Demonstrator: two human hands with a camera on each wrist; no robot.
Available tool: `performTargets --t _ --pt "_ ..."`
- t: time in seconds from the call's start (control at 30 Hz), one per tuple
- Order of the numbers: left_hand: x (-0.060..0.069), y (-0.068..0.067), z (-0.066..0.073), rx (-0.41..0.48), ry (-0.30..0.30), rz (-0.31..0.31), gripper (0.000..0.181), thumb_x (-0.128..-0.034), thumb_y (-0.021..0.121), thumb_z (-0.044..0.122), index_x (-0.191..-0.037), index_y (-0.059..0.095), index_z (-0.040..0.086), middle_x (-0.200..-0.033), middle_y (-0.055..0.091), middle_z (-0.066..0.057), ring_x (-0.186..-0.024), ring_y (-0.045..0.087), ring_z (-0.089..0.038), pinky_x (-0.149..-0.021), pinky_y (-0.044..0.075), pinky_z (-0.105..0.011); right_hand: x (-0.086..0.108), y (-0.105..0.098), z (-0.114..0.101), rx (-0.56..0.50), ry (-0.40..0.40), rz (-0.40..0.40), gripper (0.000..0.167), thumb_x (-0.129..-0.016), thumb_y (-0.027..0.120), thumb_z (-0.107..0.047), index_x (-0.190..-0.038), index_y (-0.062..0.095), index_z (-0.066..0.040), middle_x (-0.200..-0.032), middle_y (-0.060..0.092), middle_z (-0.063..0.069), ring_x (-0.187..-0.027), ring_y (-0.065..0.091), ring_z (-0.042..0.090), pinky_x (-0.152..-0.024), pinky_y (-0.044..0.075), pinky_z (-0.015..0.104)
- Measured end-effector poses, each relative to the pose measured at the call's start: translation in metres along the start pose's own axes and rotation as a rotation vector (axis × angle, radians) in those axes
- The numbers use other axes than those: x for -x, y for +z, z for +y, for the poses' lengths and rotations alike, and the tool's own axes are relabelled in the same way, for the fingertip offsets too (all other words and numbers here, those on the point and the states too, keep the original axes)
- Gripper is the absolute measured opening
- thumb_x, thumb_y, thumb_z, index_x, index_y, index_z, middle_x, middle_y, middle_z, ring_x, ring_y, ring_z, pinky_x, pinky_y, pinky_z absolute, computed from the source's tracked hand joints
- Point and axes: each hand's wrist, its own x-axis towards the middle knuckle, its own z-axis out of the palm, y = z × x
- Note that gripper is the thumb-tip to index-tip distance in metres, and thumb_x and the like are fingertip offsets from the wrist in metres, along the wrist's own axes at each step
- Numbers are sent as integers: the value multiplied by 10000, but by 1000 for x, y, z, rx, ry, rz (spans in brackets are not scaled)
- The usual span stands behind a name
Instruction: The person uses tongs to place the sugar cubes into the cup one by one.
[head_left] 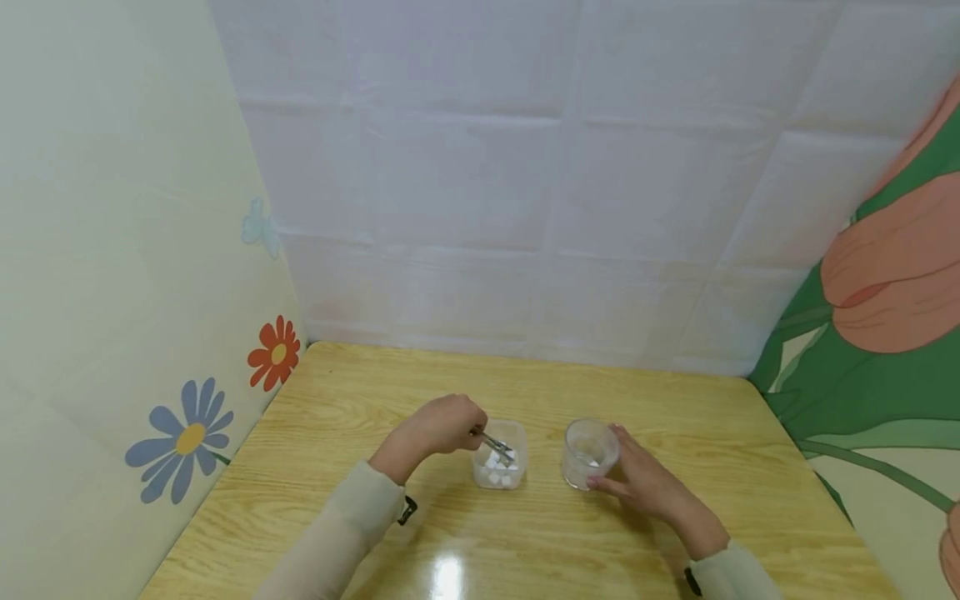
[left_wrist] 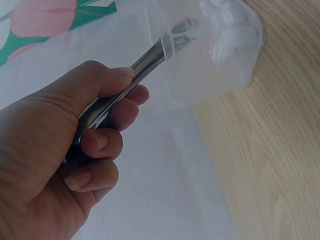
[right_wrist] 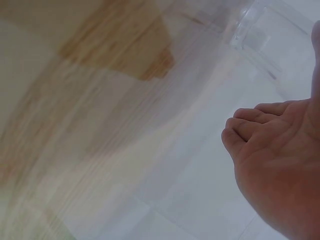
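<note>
My left hand (head_left: 442,427) grips small metal tongs (head_left: 495,444), thumb on one side and fingers curled on the other. In the left wrist view the tongs (left_wrist: 145,62) slant into a clear plastic tub (left_wrist: 210,82), their tips among white cubes (left_wrist: 232,32). Whether the tips pinch a cube I cannot tell. That square tub (head_left: 523,471) stands on the table with several cubes inside. To its right is an upright clear cup (head_left: 577,471) with something white at the bottom. My right hand (head_left: 648,483) holds the cup's right side, thumb in front and fingers behind.
The wooden table (head_left: 525,542) carries the tub and cup near its middle. A white cloth backdrop (head_left: 480,208) hangs behind its far edge. Flower-printed panels flank it on the left (head_left: 97,292) and right (head_left: 900,333).
</note>
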Motion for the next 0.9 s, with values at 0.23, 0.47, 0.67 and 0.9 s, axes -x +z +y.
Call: performTargets --t 0.23,0.47,0.67,0.9 --pt "5 -4 -4 46 4 14 312 -979 680 159 -693 562 197 -596 466 93 -528 335 -53 -538 315 -224 0 0 -1 10 17 -2 988 -894 719 -523 -1529 285 96 -1556 269 375 -1442 245 552 -1090 280 697" --pt "10 -6 -9 70 18 30 299 -990 668 169 -712 561 201 -610 469 90 -530 335 -49 -547 321 -230 0 1 -1 9 14 0 979 -896 718 -521 -1535 287 82 -1559 269 371 -1447 241 547 -1093 277 696" --pt "14 -11 -10 86 19 48 296 -990 674 185 -716 562 201 -612 455 88 -531 333 -51 -551 325 -238 -2 2 -1 15 11 8 985 -891 720 -528 -1538 286 76 -1558 276 367 -1445 250 545 -1091 280 696" --pt "18 -15 -12 98 46 65 271 -989 675 187 -732 589 204 -629 488 95 -541 346 -47 -563 337 -243 -2 2 0 17 11 11 976 -889 722 -528 -1534 302 72 -1553 286 367 -1446 253 541 -1098 272 690"
